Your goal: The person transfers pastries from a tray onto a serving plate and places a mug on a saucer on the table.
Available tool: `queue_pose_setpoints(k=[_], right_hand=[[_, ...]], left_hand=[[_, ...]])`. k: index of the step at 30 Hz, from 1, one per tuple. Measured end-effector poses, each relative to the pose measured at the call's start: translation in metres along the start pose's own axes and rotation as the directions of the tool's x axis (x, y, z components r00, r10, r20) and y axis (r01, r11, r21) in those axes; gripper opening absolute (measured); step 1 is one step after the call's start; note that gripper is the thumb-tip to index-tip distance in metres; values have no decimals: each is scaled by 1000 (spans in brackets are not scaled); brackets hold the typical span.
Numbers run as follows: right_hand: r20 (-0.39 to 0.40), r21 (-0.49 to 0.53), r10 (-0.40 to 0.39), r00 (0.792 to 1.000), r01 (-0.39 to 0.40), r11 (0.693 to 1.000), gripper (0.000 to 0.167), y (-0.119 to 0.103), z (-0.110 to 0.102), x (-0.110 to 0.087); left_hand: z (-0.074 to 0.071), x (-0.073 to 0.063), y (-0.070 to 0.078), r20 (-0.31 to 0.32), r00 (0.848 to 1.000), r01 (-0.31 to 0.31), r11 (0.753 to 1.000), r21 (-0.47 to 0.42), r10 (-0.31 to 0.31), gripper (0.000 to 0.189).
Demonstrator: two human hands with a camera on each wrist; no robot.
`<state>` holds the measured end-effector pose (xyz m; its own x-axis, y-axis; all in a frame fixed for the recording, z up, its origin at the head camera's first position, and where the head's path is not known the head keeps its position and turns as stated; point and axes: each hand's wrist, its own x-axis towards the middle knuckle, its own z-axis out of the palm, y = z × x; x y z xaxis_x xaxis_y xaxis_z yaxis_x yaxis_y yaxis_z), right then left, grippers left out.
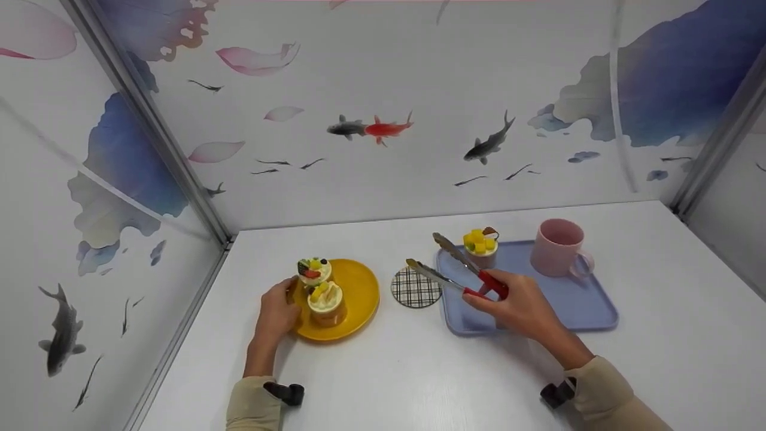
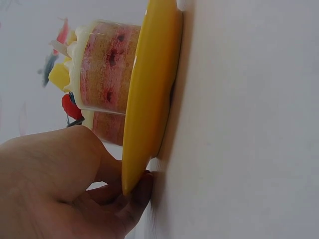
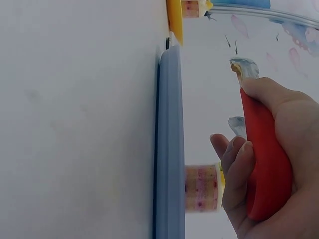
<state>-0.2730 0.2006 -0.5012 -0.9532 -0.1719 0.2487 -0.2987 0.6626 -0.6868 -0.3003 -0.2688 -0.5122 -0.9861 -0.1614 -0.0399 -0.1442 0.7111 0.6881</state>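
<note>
At the left, my left hand (image 1: 277,312) pinches the rim of a yellow plate (image 1: 361,293), thumb on top and fingers underneath in the left wrist view. Two cake cups stand on the plate: a front one (image 1: 327,306) with cream and yellow fruit, and a rear one (image 1: 313,272) with mixed fruit. My right hand (image 1: 522,303) grips metal tongs (image 3: 266,154) by their red handles above the blue tray. The tongs' arms are spread with nothing between them. A third cake cup (image 1: 481,248), topped with yellow cubes, stands at the tray's back left, close to the tong tips.
A blue tray (image 1: 589,305) lies at the right, with a pink mug (image 1: 556,251) at its back right. Between plate and tray is a round plaid coaster (image 1: 413,293). White printed panels (image 1: 383,185) bound the white table (image 1: 383,383) behind and at the sides.
</note>
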Motion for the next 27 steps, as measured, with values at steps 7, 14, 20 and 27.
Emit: queue_pose_setpoints(k=[7,14,20,27], right_hand=[[-40,5,21,999,-21,1000,60,4,-5,2],[-92,12,11,996,-10,1000,62,10,-11,4],[-147,7,16,989,-15,1000,60,17,-19,7],[-186,17,29,982,-26,1000,58,25,-27,9]], left_hand=[[-2,0,0,7,1000,-3,1000,1,3,69],[-2,1,1,18,1000,11,1000,-4,-10,71],[-1,2,-1,22,1000,18,1000,-4,-18,71],[-1,2,-1,22,1000,21,1000,-7,-21,70]])
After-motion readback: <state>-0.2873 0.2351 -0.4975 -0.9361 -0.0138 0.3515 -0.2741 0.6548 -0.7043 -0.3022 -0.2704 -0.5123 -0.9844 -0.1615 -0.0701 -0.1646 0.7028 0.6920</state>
